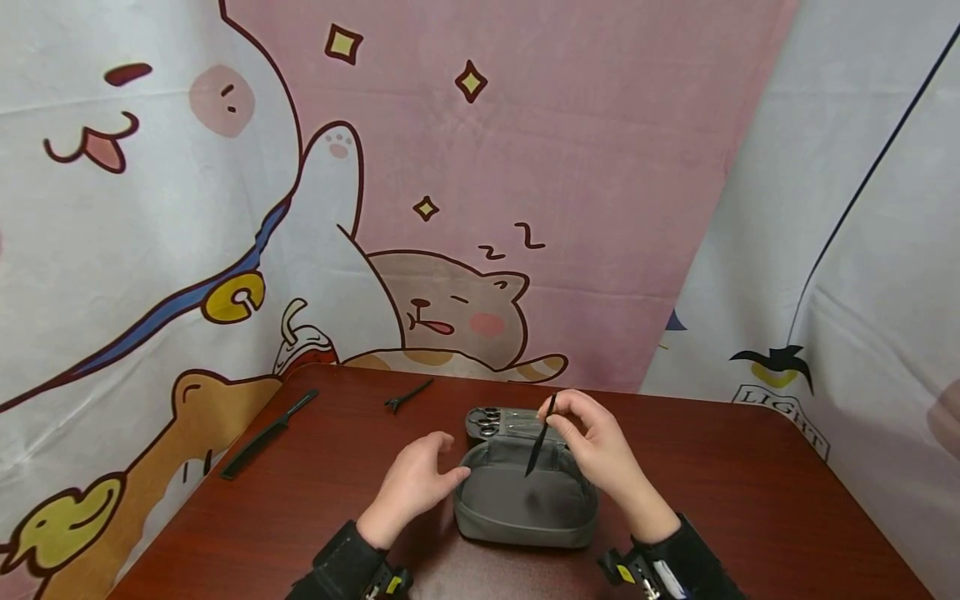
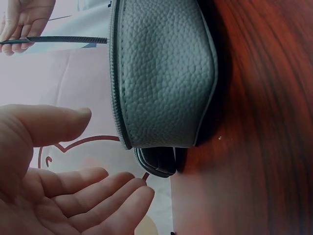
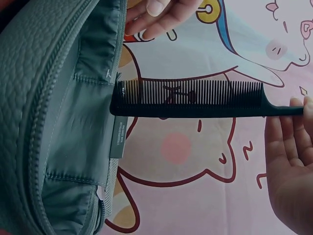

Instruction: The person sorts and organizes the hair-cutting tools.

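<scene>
A grey-green zip pouch (image 1: 525, 529) with pebbled sides stands unzipped on the table, its lid folded back. My right hand (image 1: 600, 442) pinches the thin tail of a black tail comb (image 3: 190, 110) above the pouch. The comb points down, its toothed end at the pouch's opening. My left hand (image 1: 416, 479) is beside the pouch's left side, with fingers relaxed and holding nothing. In the left wrist view a small gap shows between the left thumb (image 2: 58, 125) and the pouch wall.
Scissors handles (image 1: 489, 421) show in the lid beside a clear pocket (image 1: 517, 422). A long dark comb-like tool (image 1: 258, 446) lies at the table's left edge. A small black clip-like item (image 1: 408, 396) is near the back edge. A printed cloth (image 1: 600, 167) hangs behind the table.
</scene>
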Action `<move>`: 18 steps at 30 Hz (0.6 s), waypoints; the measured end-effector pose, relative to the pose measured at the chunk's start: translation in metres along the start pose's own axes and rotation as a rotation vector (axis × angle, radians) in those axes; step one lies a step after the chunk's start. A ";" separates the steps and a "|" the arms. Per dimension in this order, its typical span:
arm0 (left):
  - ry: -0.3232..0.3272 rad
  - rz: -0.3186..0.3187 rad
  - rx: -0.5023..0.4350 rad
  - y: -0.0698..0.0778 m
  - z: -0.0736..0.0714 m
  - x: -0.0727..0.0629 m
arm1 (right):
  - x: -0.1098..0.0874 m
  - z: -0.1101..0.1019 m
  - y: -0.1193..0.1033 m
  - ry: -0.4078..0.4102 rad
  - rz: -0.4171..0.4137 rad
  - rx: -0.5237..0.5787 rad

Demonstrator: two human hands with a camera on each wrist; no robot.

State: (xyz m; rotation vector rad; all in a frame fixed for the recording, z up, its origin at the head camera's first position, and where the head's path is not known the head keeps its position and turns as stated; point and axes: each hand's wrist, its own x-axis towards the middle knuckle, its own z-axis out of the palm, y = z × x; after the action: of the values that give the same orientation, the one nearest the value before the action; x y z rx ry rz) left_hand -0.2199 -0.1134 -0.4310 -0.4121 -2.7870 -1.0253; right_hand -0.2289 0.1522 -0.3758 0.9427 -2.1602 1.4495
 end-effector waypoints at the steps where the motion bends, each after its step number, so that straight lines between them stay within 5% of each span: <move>1: -0.002 0.000 -0.002 0.000 0.000 0.000 | 0.000 0.000 0.000 -0.009 0.002 -0.006; 18: -0.017 0.086 -0.022 -0.005 0.007 0.000 | 0.003 -0.008 0.006 -0.183 -0.085 -0.040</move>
State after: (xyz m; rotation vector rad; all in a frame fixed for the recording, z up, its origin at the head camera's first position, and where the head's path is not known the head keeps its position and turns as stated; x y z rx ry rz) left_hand -0.2213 -0.1121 -0.4396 -0.5417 -2.7486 -1.0394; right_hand -0.2353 0.1604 -0.3746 1.1790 -2.2373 1.3204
